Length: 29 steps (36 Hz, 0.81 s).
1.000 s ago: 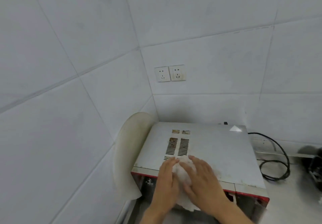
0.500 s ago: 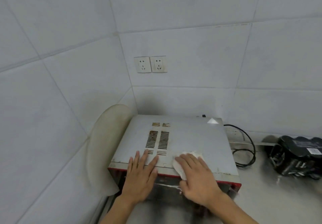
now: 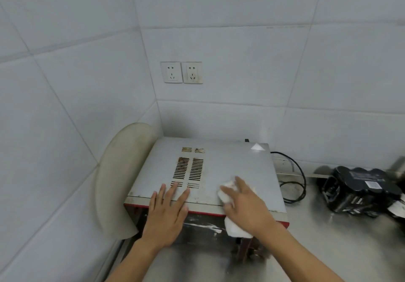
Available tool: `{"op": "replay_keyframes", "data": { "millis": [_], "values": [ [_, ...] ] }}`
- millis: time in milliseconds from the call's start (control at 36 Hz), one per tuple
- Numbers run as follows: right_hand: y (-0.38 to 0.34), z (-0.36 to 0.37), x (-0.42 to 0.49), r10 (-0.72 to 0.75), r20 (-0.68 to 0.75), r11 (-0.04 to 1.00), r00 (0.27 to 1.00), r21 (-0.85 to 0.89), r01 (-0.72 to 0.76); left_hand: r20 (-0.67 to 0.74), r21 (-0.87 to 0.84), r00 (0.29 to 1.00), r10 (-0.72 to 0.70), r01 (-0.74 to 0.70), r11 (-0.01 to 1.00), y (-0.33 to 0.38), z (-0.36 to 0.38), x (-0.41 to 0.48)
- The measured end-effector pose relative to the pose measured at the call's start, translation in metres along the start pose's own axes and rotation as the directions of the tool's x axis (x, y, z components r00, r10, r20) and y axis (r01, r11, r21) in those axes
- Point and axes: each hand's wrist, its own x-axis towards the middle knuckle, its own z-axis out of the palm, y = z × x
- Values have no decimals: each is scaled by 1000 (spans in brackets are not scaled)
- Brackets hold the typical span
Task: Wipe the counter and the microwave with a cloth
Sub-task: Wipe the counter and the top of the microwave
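Observation:
A grey microwave with a red front edge and vent slots on top stands in the tiled corner on a steel counter. My right hand lies flat on a white cloth, pressing it onto the microwave's top near the front right; part of the cloth hangs over the front edge. My left hand rests flat with spread fingers on the top's front left, just below the vents.
A round cream board leans against the left wall beside the microwave. A black cable coils to the right of the microwave. A black shrink-wrapped pack lies further right. Two wall sockets sit above.
My right hand has slid the cloth rightward across the microwave's top. My left hand came off the cloth and now lies flat on the front left. The view shifted right.

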Motion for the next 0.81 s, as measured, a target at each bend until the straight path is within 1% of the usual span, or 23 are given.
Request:
{"op": "replay_keyframes", "data": {
  "millis": [28, 83, 194, 250, 306, 361, 389, 417, 472, 611, 667, 694, 750, 806],
  "values": [
    [1, -4, 11, 48, -17, 999, 999, 20, -47, 3, 0, 1000, -4, 4, 1000, 0, 0, 0],
    [-3, -7, 35, 92, -29, 995, 995, 26, -91, 16, 13, 1000, -11, 11, 1000, 0, -1, 0],
    [-17, 9, 59, 108, -50, 990, 993, -85, -111, 12, 21, 1000, -18, 18, 1000, 2, -3, -1],
    [-17, 11, 54, 64, -36, 993, 997, -96, -67, 6, 24, 1000, -17, 17, 1000, 2, -3, -1],
    [-9, 7, 38, -26, 1, 999, 1000, -38, 26, 4, 27, 1000, -13, 13, 1000, 0, -2, 0],
    [1, 6, 18, -152, 69, 985, 986, -73, 156, 7, 42, 1000, -7, 7, 999, 0, -3, 0],
    [5, 5, 11, -189, 111, 974, 976, -107, 201, 10, 46, 1000, -6, 6, 999, 0, -3, 1],
    [9, 4, 9, -197, 147, 967, 969, -135, 217, 13, 44, 1000, -7, 7, 999, 1, -4, 1],
    [13, 0, 21, -166, 168, 971, 972, -142, 191, 23, 44, 1000, -8, 7, 999, 1, -3, 2],
    [1, -2, 73, -20, 30, 998, 999, -60, 22, 30, 2, 1000, -5, 5, 1000, 1, -5, 1],
    [-5, 0, 82, 28, 6, 997, 1000, -74, -28, 36, 5, 999, -15, 15, 1000, 2, -6, 1],
    [-6, 1, 83, 28, -5, 996, 1000, -89, -28, 36, 16, 999, -19, 19, 1000, 2, -5, 1],
    [-3, 1, 75, -25, 6, 995, 1000, -97, 25, 32, 16, 999, -24, 24, 1000, 2, -4, 1],
    [6, 1, 61, -142, 80, 985, 987, -88, 149, 28, 5, 999, -21, 21, 1000, 1, -3, 1]
  ]
}}
